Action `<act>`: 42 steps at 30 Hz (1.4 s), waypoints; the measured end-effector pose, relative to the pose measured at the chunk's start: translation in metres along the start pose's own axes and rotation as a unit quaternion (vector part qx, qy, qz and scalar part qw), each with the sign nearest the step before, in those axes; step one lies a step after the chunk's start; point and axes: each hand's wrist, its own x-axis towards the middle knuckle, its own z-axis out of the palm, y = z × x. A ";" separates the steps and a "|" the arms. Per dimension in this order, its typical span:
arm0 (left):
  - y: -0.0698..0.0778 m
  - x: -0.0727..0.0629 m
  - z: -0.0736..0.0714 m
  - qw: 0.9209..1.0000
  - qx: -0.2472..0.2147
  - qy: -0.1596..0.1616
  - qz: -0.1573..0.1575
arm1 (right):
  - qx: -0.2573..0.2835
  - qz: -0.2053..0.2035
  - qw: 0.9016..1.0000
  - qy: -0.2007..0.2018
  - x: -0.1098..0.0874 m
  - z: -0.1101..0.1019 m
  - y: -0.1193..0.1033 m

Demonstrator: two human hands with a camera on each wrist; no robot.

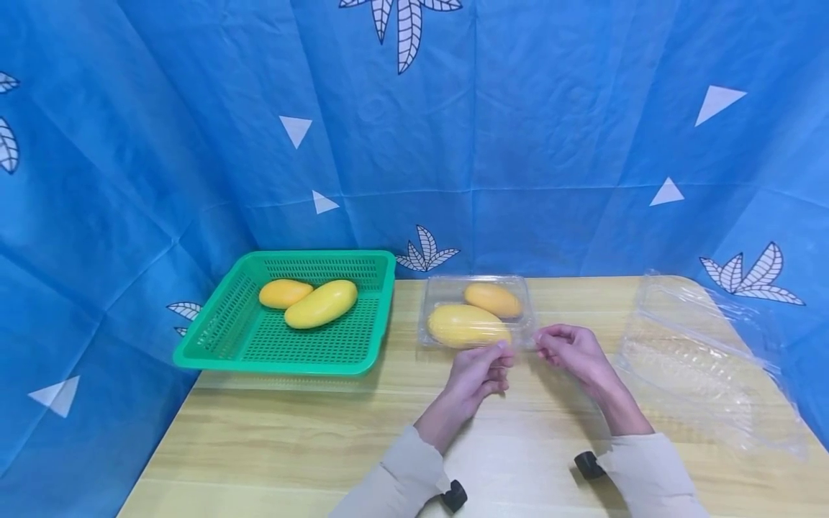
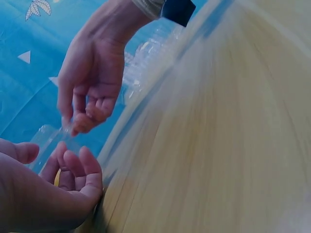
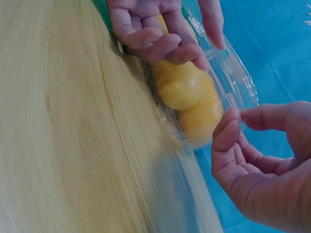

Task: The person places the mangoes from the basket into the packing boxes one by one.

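A clear plastic box (image 1: 447, 288) stands at the back middle of the table with two mangoes inside, a larger yellow one (image 1: 468, 326) and a smaller orange one (image 1: 494, 299). In the head view, thumb and index finger of the right hand (image 1: 573, 352) pinch the box's front right corner. The left hand (image 1: 476, 378) is at the front edge, its fingertips overlapping the rim. From the left wrist, that hand (image 2: 53, 189) shows loosely bent fingers, the thumb apart from them. The right wrist view shows the right hand's pinch (image 3: 262, 160) at the box's clear rim (image 3: 238, 82).
To the left sits a green plastic basket (image 1: 372, 360) holding two more mangoes (image 1: 322, 304). More clear plastic boxes (image 1: 706, 367) lie at the table's right side. A blue patterned cloth (image 1: 518, 144) hangs behind the wooden table (image 1: 278, 446).
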 end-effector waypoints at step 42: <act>0.049 0.017 -0.093 0.987 0.104 -0.119 -0.036 | 0.039 0.021 0.995 0.087 0.006 0.000 0.006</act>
